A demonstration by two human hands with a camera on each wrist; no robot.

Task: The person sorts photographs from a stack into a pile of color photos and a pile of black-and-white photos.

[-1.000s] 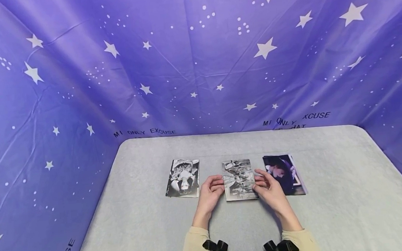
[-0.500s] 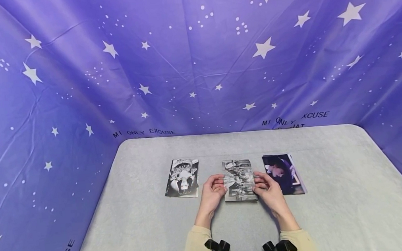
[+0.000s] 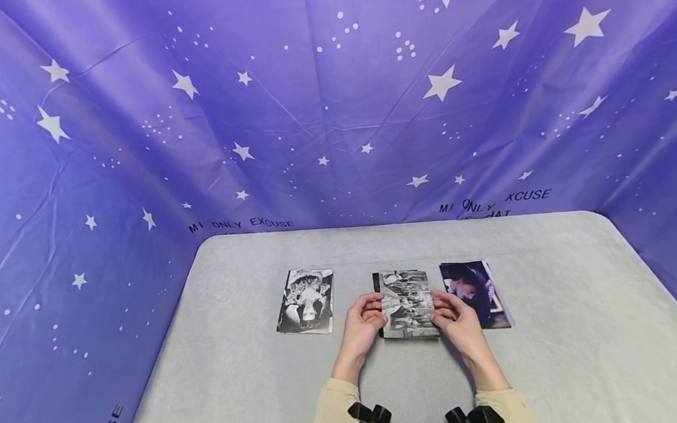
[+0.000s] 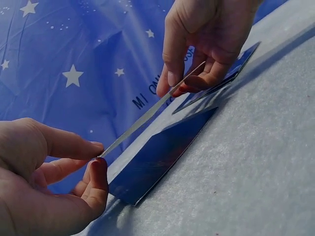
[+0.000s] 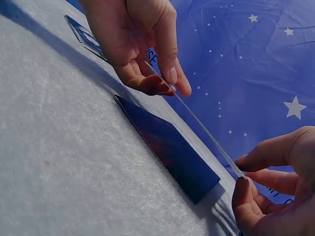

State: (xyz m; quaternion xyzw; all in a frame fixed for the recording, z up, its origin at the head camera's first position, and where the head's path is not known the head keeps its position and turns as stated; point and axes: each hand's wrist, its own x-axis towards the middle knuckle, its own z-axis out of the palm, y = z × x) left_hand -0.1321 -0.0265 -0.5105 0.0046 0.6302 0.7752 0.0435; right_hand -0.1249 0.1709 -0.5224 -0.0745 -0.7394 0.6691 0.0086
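In the head view, a black-and-white photo print (image 3: 407,307) is held between my two hands. My left hand (image 3: 361,327) pinches its left edge between thumb and fingers, and my right hand (image 3: 462,327) pinches the right edge. Seen edge-on in the left wrist view, the print (image 4: 142,118) is raised off the table and bows slightly. Below it lies a dark, glossy photo (image 5: 170,152) on the tabletop, apart from the held one. Whether the hands hold one print or several stuck together, I cannot tell.
Another stack of photos, topped by a black-and-white portrait (image 3: 305,303), lies to the left. To the right is a stack with a purple-dark portrait (image 3: 469,294) on top. The grey table (image 3: 258,393) ends at a purple star-patterned curtain (image 3: 328,91).
Both hands have shifted the black-and-white print slightly right, and a dark photo edge now shows at its left. The side stacks stay in place.
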